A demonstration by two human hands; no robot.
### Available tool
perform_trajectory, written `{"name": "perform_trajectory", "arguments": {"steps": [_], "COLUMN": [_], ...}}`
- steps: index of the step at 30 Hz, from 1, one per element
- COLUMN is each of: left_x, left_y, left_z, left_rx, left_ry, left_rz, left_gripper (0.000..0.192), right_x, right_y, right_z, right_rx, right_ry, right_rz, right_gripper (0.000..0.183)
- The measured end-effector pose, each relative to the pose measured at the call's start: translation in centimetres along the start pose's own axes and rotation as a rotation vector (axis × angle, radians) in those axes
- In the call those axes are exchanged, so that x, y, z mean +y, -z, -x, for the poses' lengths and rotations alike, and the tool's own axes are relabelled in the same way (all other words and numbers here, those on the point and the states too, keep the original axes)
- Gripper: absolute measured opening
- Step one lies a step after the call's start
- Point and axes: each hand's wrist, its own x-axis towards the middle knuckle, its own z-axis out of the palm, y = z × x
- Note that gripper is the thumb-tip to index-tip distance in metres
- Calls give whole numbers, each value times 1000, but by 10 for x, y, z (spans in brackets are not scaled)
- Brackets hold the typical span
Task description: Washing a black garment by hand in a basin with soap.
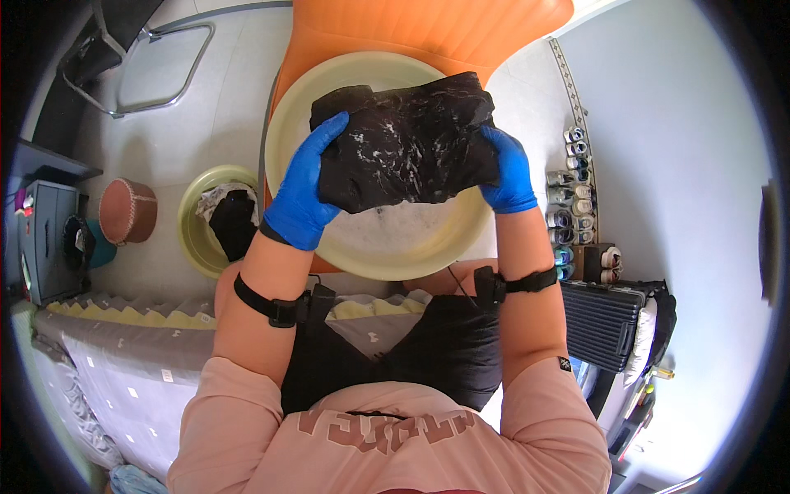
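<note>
A wet black cloth garment point(407, 148), streaked with white suds, is stretched between my two hands. My left hand point(305, 185), in a blue rubber glove, grips its left edge. On the right edge, my right hand point(509, 170) holds on in a matching glove, its fingers partly hidden behind the fabric. Below the garment is a large pale yellow-green plastic basin point(290, 111) with sudsy water point(395, 231) in it. The basin stands on an orange chair point(426, 25).
A smaller basin point(192, 250) with black and light cloth stands on the floor at left, near a pink bin point(128, 210) and a metal-framed chair point(197, 68). Shoes point(579, 185) line the right wall above a black suitcase point(602, 324). A bed point(123, 364) is at lower left.
</note>
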Motion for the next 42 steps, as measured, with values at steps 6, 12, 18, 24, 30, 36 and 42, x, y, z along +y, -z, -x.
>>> {"name": "perform_trajectory", "arguments": {"steps": [6,12,18,24,30,36,42], "left_x": [2,-4,-2,-3,-2,0,1], "left_y": [-2,-11,-9,-6,-4,-6,-6], "left_z": [3,4,8,9,12,11,14], "left_rx": [10,-3,-49,-62,-45,-134,-105], "left_ry": [31,33,45,-32,-6,21,8], "left_rz": [50,74,119,107,136,147,111], "left_gripper": [33,37,41,48,48,43,43], "right_x": [5,17,24,0,32,31,29], "right_y": [49,11,-53,-50,-55,-61,-41], "right_z": [-25,-19,12,16,13,18,2], "right_rx": [-177,-56,-213,-205,-334,-378,-181], "right_ry": [355,375,648,-12,-192,-67,-150], "right_rz": [724,642,1131,184,-230,-99,-62], "right_gripper": [28,40,42,36,42,50,41]}}
